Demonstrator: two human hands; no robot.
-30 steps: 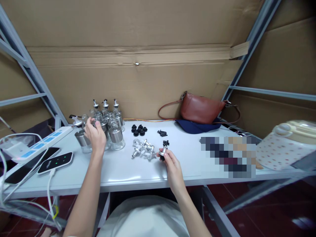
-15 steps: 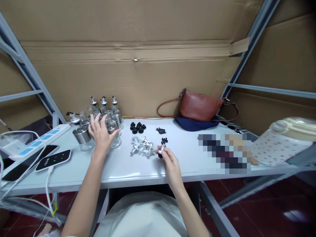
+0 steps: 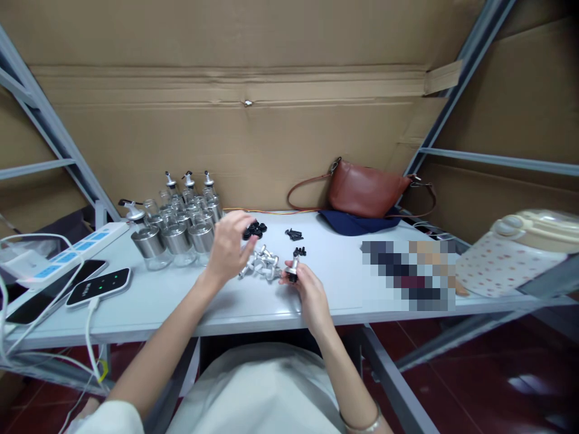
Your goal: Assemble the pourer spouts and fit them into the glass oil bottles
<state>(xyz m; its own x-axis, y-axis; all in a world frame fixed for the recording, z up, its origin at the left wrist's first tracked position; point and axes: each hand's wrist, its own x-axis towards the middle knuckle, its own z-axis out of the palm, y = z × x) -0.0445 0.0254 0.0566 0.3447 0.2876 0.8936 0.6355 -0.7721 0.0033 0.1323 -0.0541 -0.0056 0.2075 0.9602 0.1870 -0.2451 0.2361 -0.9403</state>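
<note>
My right hand (image 3: 312,294) pinches a silver pourer spout (image 3: 293,268) with a black stopper at its lower end, just above the table. Fingers apart and holding nothing, my left hand (image 3: 230,247) hovers beside the loose silver spouts (image 3: 266,265). Behind its fingertips lies a cluster of black stoppers (image 3: 257,229), partly hidden by the hand. Several glass bottles with steel bands (image 3: 175,240) stand in rows to the left of that hand. Some of them wear pourers, such as the front left pourer (image 3: 134,211). Small black caps (image 3: 299,251) lie just beyond my right hand.
Slim black parts (image 3: 294,234) lie farther back on the table (image 3: 348,271). A brown bag (image 3: 366,188) rests on a navy cap (image 3: 353,224) at the back right. At left are a power strip (image 3: 76,253) and a charging device (image 3: 98,287); a dotted container (image 3: 506,259) stands far right.
My left hand has moved right, away from the bottles, to above the silver spouts and black stoppers. My right hand still holds the spout, tilted a little differently.
</note>
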